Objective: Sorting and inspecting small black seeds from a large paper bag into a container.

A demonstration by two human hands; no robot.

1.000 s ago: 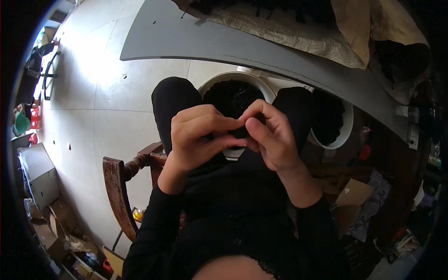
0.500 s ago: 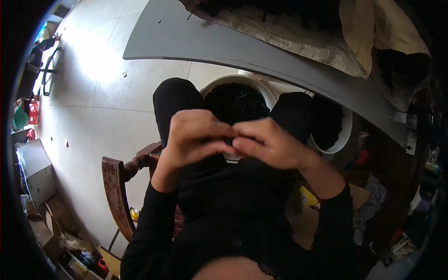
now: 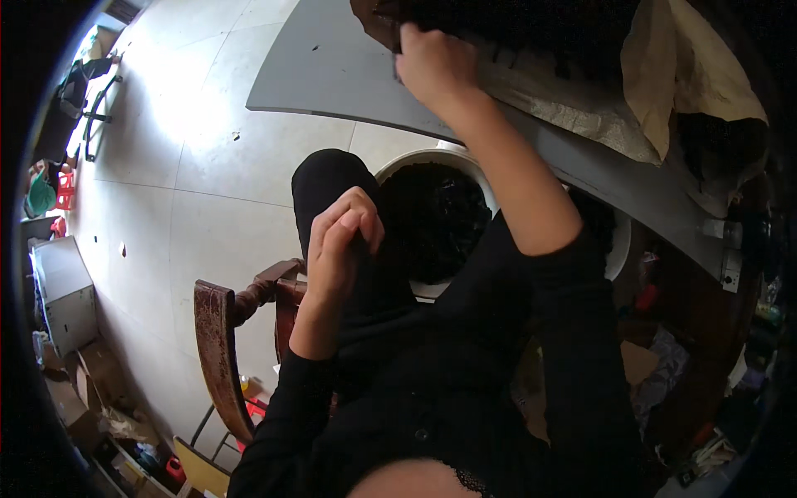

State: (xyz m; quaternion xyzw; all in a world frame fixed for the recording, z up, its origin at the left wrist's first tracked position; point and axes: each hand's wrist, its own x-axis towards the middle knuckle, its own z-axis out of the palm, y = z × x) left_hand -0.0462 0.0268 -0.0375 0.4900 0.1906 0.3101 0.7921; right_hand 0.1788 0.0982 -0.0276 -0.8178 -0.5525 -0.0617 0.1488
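Observation:
My left hand (image 3: 339, 241) is raised above my left thigh with its fingers curled closed. Whatever it holds cannot be made out against my black clothes. Stretched out over the grey tabletop (image 3: 332, 70), my right hand (image 3: 437, 73) has bent fingers at the near left edge of a pile of dark pieces (image 3: 540, 29). It is slightly blurred, and anything in its fingertips is too small to name. The pile lies on an opened woven sack (image 3: 573, 120). Between my knees stands a whitish bucket (image 3: 425, 291) filled with shiny black pieces (image 3: 436, 216).
Another whitish bucket (image 3: 621, 249) shows partly beneath the table at my right. Close on my left is a worn wooden chair arm (image 3: 214, 349). A grey box (image 3: 66, 290) and cardboard boxes (image 3: 104, 378) stand along the far left.
My hands were together above my lap and have separated. The right has reached forward to the pile on the table; the left has drawn back slightly and curled closed.

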